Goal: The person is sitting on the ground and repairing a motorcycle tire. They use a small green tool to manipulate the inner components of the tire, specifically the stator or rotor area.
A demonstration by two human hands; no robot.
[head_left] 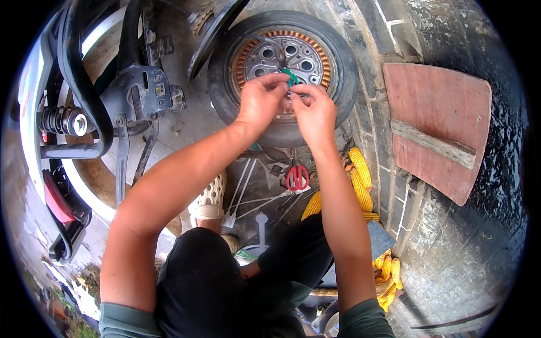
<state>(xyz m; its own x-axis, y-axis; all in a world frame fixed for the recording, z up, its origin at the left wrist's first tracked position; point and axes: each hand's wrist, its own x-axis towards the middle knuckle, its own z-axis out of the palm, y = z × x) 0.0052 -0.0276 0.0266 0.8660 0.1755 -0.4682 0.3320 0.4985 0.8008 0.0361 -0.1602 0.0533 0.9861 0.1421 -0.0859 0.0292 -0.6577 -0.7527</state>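
The bare left hand [262,100] and the bare right hand [313,110] meet over the lower part of a round wheel with a thick black rubber tyre [344,65], which is on the grey floor [190,121] near the floor's right edge, beside the stone-block wall [378,121]. The wheel's face is turned up toward the person, showing a ring of copper-coloured coils [323,55] around a grey metal hub plate with round holes [276,41]. A bright green, twisted bundle [291,76] stands out right at the fingertips, near the hub's middle. On each hand the thumb and forefinger are drawn close together; I cannot tell whether they are clamped on the bundle or on something smaller, as the tips hide it.

Nearer the person, a pair of scissors with red looped handles [297,178] lies on the floor just below the tyre, with thin white strips [243,186] to its left. Yellow corn cobs [361,169] lie along the floor's right edge. A reddish-brown board with a wooden batten [442,112] is at the wall, and a white-and-black two-wheeled vehicle [141,90] fills the floor's left side.
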